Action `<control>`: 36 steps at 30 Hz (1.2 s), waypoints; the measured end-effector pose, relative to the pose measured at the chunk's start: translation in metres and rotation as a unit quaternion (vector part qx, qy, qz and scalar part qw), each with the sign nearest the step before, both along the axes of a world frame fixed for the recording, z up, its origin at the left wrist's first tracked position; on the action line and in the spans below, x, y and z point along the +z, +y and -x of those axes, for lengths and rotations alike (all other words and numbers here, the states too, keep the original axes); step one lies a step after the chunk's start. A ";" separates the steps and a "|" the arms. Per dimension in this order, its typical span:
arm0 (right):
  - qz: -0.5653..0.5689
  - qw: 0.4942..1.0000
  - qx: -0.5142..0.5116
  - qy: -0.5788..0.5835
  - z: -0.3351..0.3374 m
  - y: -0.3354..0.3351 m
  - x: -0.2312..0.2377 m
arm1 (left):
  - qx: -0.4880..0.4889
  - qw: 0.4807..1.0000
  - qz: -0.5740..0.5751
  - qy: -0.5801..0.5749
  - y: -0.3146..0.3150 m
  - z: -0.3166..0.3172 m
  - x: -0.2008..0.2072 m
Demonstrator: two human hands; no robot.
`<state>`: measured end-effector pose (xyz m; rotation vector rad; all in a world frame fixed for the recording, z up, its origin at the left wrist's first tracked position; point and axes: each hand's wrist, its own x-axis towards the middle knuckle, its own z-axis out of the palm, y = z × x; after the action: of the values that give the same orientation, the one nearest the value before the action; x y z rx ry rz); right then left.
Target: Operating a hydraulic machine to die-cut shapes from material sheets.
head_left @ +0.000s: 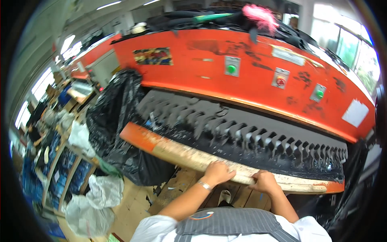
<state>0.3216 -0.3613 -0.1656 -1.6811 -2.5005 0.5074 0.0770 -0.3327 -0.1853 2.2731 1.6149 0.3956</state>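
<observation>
Front rail [187, 156]: worn, along the black press bed [225, 148], near side.
Left hand [219, 173]: fingers curled together over the rail.
Right hand [265, 181]: fingers likewise curled around it.
Safe grip: best kept even and outside, clear of the orange press head [193, 52] and scalloped grey sheet [242, 119].

A crumpled, glossy black plastic bag [107, 115] slumps left of centre. Translucent white plastic bags [88, 218] lie lower left, beside a pale wooden rack [69, 176]. A fluffy bright-pink bundle [260, 17] sits at upper right of centre, a bright glass window [350, 46] at upper right.
</observation>
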 end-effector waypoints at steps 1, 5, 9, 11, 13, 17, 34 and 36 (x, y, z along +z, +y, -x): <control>0.089 0.994 0.048 -0.039 0.005 0.013 0.020 | -0.015 0.996 0.090 0.014 0.008 0.009 0.010; 0.131 0.965 0.117 0.195 0.028 0.089 0.058 | 0.042 0.985 -0.068 -0.155 0.067 0.024 0.035; -0.104 0.975 0.083 0.177 0.085 0.210 0.048 | 0.123 0.911 -0.377 -0.115 0.165 0.026 0.035; -0.117 0.988 0.006 0.101 0.126 0.249 0.036 | 0.077 0.961 -0.261 -0.041 0.179 0.052 0.012; -0.058 0.998 0.011 -0.009 0.151 0.267 0.050 | 0.053 0.962 -0.265 -0.048 0.177 0.070 0.007; 0.164 0.974 0.014 -0.155 0.170 0.283 0.097 | -0.079 0.952 -0.283 -0.085 0.193 0.077 0.035; -0.013 0.995 -0.022 0.092 0.099 0.270 0.016 | 0.027 0.998 -0.001 0.059 0.247 0.031 0.025; -0.032 0.979 0.016 0.202 0.080 0.261 0.003 | 0.019 0.999 0.021 0.045 0.244 0.029 0.033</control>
<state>0.2416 -0.1005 -0.1624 -1.3533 -2.2251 0.6854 0.0483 -0.0888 -0.1524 2.2609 1.6964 0.2704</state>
